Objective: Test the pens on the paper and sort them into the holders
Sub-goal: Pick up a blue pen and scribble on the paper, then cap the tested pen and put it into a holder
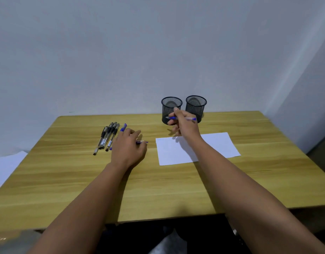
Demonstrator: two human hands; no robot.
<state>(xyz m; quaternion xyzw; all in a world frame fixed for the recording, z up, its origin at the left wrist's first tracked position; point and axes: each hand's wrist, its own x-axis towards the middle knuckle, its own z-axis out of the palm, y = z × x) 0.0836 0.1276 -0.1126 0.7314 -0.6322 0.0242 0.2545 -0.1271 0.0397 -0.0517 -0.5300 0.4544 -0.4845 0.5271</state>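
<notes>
A slim blue-capped plastic pen (181,118) was pinched level in the right hand (183,125) before the left black mesh holder (171,110); tilted late, it could strike the rim. The left hand (128,146) lay loosely over another blue pen (142,142).

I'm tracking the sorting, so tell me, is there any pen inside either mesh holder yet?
No, the left mesh holder and right mesh holder both look empty; the right hand holds a blue pen before them.

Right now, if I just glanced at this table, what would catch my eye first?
Probably the right hand holding a blue pen level before two black mesh holders at the table's far edge. Next, the white paper beneath that arm, and the left hand beside a bunch of dark pens.
</notes>
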